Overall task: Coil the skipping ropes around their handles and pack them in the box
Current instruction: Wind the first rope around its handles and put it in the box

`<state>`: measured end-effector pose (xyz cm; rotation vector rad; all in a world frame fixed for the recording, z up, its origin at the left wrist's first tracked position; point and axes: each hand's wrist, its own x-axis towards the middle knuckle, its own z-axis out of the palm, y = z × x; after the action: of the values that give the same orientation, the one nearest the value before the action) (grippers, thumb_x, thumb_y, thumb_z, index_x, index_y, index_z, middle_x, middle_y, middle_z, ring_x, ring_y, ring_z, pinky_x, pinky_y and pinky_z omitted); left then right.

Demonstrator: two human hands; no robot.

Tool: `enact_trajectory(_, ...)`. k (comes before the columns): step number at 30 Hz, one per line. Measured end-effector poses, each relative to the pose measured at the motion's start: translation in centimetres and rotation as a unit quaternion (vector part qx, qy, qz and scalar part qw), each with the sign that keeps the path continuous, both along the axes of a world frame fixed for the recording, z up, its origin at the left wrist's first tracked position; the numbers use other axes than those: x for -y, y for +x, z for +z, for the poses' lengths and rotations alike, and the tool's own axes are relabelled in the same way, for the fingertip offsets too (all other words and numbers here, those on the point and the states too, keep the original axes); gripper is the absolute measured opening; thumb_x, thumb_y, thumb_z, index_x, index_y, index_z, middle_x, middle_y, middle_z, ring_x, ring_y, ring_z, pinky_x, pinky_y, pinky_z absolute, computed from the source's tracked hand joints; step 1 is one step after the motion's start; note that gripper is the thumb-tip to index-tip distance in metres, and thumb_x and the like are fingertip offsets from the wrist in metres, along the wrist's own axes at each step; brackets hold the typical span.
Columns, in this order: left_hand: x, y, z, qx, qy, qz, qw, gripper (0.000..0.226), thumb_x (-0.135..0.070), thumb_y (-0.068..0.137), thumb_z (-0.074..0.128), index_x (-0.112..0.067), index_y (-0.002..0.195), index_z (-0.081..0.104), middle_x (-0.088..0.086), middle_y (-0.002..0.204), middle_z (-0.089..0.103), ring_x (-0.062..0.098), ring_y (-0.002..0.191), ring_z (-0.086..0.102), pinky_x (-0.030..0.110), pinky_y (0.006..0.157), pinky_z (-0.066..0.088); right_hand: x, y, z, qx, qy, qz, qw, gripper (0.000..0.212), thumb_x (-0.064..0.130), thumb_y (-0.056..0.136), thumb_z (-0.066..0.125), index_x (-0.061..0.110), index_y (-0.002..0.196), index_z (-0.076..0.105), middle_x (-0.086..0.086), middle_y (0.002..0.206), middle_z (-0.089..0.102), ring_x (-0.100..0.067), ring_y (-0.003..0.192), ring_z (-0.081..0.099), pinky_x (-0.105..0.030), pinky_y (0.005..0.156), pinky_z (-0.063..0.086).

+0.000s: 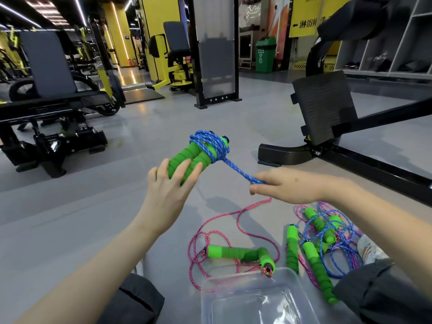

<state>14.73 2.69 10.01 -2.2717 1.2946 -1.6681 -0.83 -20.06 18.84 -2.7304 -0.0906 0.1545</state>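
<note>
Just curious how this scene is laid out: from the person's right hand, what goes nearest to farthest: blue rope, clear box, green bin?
1. Blue rope, pinched in the right hand itself.
2. Clear box, on the floor below, near the knees.
3. Green bin, far back across the gym.
</note>
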Motion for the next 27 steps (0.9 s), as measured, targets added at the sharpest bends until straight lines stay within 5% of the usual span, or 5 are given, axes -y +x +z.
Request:
enact_trajectory(7,1.4,-0.6,-1.7,-0.112,-0.037,-0.018,0.993,0.061,-0.003,0.073,0.068,-0.020,0.127,0.045,0.005,0.120,0.048,0.038,0.086,0.057,0.037,0.062,0.041,-0.5,-0.4,1.3,0.008,-0.102,0.036,0.994,0.032,0.035,0.098,0.040,0.016,0.086,0.061,0.009,0.064,0.050,-0.004,0.057,0.045,-0.018,0.056,0.034)
enact_trajectory(14,1.8,-2.2,-1.2,-0.305,-0.089,-0.042,0.947,0.039,-0.030,0.088,0.039,-0.025,0.127,0.040,0.013,0.112,0.060,0.039,0.077,0.059,0.044,0.062,0.048,-1.5,-0.7,1.1,-0.017,-0.149,0.057,0.987,0.034,0.032,0.099,0.037,0.010,0.090,0.062,-0.004,0.085,0.064,-0.007,0.059,0.046,-0.025,0.059,0.036)
enact_trajectory(18,1.0,-1.3,-2.1,-0.147,0.062,-0.042,0.986,0.075,-0.002,0.061,0.074,-0.018,0.128,0.044,0.007,0.116,0.049,0.037,0.083,0.057,0.036,0.061,0.042,-0.7,-0.9,2.7,0.034,-0.155,0.067,0.985,0.031,0.034,0.097,0.043,0.016,0.082,0.063,0.003,0.067,0.057,-0.007,0.057,0.046,-0.021,0.059,0.036)
enact_trajectory(24,1.0,-2.9,-1.4,-0.013,0.210,-0.100,0.973,0.050,0.002,0.092,0.019,-0.014,0.131,0.045,0.011,0.121,0.047,0.043,0.094,0.056,0.043,0.071,0.048,1.5,-1.1,3.8,0.151,-0.072,0.032,0.985,0.029,0.037,0.084,0.064,0.013,0.068,0.063,0.002,0.052,0.045,-0.010,0.053,0.039,-0.018,0.049,0.031)
enact_trajectory(27,1.3,-4.4,-1.3,0.029,0.231,-0.165,0.958,0.041,-0.002,0.095,0.036,-0.017,0.132,0.046,0.008,0.124,0.048,0.044,0.102,0.054,0.045,0.078,0.046,2.0,-1.0,3.4,0.165,0.013,0.017,0.986,0.026,0.035,0.081,0.068,0.012,0.070,0.067,-0.002,0.055,0.048,-0.009,0.054,0.035,-0.020,0.050,0.028)
